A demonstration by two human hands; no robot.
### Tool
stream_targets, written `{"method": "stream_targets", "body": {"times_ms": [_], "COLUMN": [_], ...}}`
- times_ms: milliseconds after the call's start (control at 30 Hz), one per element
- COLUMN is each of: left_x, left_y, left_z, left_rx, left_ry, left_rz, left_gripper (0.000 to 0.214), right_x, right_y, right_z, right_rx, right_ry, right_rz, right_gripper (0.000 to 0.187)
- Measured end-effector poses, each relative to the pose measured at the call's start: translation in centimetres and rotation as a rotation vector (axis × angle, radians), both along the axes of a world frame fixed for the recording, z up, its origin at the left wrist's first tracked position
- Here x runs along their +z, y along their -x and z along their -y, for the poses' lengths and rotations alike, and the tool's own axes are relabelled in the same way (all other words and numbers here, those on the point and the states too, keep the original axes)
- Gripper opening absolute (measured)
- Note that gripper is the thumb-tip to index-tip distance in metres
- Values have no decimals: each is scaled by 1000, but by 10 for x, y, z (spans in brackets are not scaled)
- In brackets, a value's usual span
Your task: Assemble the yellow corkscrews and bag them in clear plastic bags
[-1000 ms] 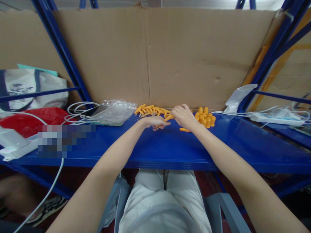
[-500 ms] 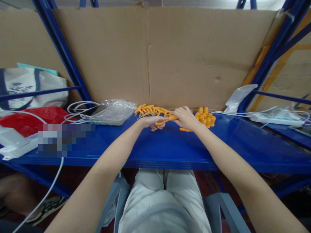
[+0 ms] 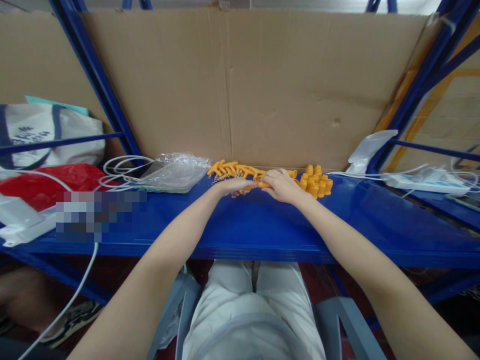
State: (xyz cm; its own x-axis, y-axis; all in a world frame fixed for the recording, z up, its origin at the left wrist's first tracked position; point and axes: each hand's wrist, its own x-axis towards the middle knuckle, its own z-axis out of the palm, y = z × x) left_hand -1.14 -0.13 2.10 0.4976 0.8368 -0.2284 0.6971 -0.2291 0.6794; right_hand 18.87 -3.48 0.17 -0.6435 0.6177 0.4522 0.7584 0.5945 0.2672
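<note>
My left hand (image 3: 237,187) is closed around an orange plastic piece (image 3: 263,184), most of which my fingers cover. My right hand (image 3: 279,185) grips the same piece from the other side, fingers curled over it, close against my left. Behind my left hand lies a row of branched orange plastic parts (image 3: 232,168) with thin metal chains among them. Just right of my right hand, short orange tube-like pieces (image 3: 317,182) stand grouped together. The held piece's exact kind is hidden.
The blue table (image 3: 247,225) backs onto a cardboard panel (image 3: 262,90). Clear plastic bags (image 3: 176,172), white cables (image 3: 120,165) and a red bag (image 3: 56,185) lie left. A white power strip (image 3: 427,182) sits right. Another person's leg (image 3: 30,300) shows low at left.
My hands have drawn closer together, my right hand shifting slightly left and down. The orange part seen in front of my right hand earlier no longer shows there.
</note>
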Motion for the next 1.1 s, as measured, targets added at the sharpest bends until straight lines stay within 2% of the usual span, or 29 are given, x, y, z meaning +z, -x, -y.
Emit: {"method": "stream_targets", "body": {"times_ms": [333,467,567,700,900,1000,1100], "left_x": [1,2,2,1,-2,-1,-1], "left_y": [-3,0,2,4,5,3,1], "left_z": [2,1,0,-3,-4,-2,0], "left_rx": [9,21,29,25,65,51,69], "left_ry": [-25,-25,-31,-59,-163,-228,-273], "left_rz": [16,-11,-27,-28,-92,-182,-278], "left_gripper": [53,56,60,61,64,64,62], "right_x": [0,0,2,7,17,26,35], "right_y": [4,-1,-9,-23,-55,-70,-85], "right_z": [1,-2,-3,-5,-12,-9,-2], "right_rx": [-79,-105,-166,-285,-434,-591,-812], "right_ry": [-82,-114,-134,-141,-202,-197,-131], "right_rz": [3,-5,-35,-123,-346,-464,-534], "right_gripper": [25,30,26,19,24,34,37]}}
